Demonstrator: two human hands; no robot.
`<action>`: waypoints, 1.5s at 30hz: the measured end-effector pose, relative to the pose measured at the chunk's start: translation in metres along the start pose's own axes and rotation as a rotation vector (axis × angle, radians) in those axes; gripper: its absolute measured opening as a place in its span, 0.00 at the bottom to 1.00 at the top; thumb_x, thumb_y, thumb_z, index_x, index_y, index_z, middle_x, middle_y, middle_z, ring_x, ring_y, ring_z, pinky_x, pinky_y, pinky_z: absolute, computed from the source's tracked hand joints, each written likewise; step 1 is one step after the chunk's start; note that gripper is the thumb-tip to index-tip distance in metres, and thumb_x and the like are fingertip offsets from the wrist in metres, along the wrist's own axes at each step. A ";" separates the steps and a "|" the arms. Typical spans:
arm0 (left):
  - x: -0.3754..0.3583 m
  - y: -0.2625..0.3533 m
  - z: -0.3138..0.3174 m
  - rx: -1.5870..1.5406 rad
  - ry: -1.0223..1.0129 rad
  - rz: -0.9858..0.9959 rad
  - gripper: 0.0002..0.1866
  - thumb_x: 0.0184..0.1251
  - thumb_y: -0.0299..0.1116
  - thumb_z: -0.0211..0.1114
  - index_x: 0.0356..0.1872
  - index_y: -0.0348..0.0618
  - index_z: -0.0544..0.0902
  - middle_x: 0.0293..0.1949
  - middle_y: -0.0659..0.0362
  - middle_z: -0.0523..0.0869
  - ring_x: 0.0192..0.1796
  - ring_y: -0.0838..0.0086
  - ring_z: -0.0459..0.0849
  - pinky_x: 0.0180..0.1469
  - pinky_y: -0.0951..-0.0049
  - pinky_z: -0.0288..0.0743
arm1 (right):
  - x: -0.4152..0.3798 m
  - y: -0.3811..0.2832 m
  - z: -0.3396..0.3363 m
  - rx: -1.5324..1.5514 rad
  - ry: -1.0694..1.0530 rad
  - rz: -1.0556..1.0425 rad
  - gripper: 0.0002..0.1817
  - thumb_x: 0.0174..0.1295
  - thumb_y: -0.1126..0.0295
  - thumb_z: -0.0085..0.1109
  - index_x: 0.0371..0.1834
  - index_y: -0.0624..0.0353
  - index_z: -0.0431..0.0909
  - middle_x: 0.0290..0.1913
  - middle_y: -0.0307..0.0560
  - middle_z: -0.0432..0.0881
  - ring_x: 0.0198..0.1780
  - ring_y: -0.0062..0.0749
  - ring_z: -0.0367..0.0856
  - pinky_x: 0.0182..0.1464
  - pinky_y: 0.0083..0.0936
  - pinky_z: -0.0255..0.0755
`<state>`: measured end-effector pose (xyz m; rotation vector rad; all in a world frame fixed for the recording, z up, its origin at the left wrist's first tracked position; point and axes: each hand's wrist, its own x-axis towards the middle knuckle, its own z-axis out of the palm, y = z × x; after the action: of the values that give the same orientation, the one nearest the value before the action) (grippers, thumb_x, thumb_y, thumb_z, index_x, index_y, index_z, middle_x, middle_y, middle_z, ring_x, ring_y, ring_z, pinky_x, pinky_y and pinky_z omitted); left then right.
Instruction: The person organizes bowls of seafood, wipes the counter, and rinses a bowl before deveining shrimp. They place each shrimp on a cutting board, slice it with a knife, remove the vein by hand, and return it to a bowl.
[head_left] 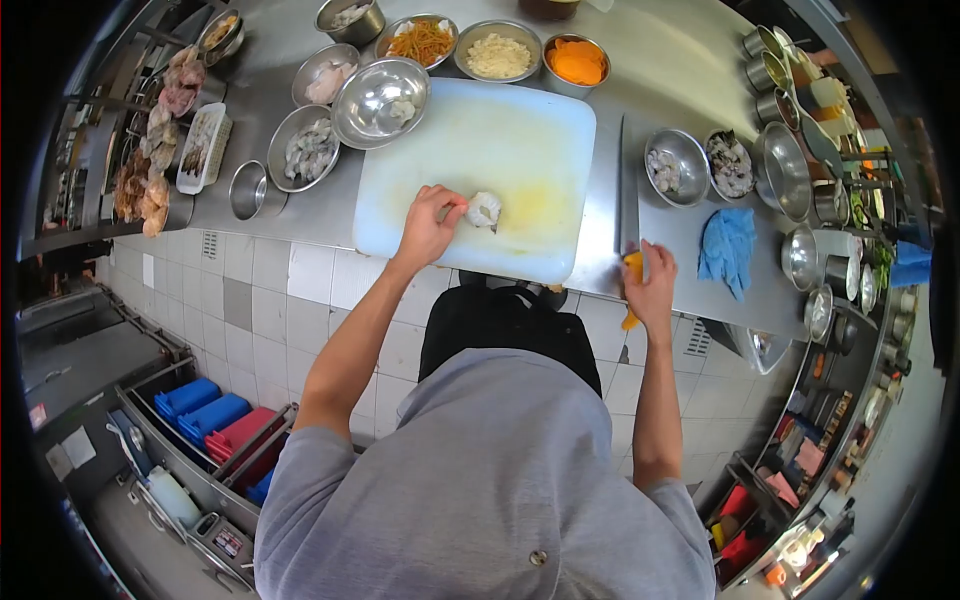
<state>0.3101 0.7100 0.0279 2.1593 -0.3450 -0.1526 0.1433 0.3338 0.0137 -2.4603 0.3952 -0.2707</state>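
A peeled, pale shrimp lies curled on the white cutting board, near its front edge. The thumb and fingers of my left hand are pinched together at the shrimp's left side, touching its edge. Right of the board, my right hand is closed around the yellow handle of a knife. The knife's long blade points away from me along the steel counter. My fingers cover part of the handle.
Left of the board are a bowl of shrimp and a tilted steel bowl overlapping the board. Behind it stand bowls of chopped garlic-like bits and orange paste. On the right lie shrimp bowls and a blue cloth.
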 end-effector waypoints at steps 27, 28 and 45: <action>-0.010 -0.010 -0.067 -0.750 -0.168 -0.209 0.05 0.82 0.31 0.59 0.48 0.41 0.79 0.41 0.56 0.90 0.47 0.70 0.90 0.53 0.70 0.81 | 0.081 -0.206 0.142 0.228 -0.589 -0.445 0.12 0.55 0.82 0.63 0.41 0.57 0.80 0.47 0.45 0.82 0.48 0.43 0.81 0.52 0.37 0.76; -0.007 -0.006 -0.068 -0.789 -0.150 -0.230 0.05 0.82 0.31 0.59 0.48 0.41 0.79 0.40 0.57 0.89 0.47 0.70 0.90 0.52 0.70 0.82 | 0.081 -0.199 0.140 0.421 -0.640 -0.304 0.09 0.58 0.82 0.63 0.40 0.58 0.78 0.44 0.43 0.82 0.45 0.38 0.82 0.48 0.33 0.76; 0.025 0.036 -0.009 -0.729 -0.242 -0.271 0.06 0.82 0.33 0.61 0.47 0.41 0.81 0.35 0.59 0.88 0.41 0.73 0.89 0.46 0.73 0.80 | 0.044 -0.086 0.078 0.558 -0.399 0.576 0.23 0.62 0.72 0.68 0.61 0.59 0.78 0.45 0.46 0.83 0.34 0.29 0.82 0.40 0.31 0.78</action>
<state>0.3295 0.6898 0.0625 1.4522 -0.0991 -0.5995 0.2254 0.4273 0.0098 -1.7088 0.7135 0.3119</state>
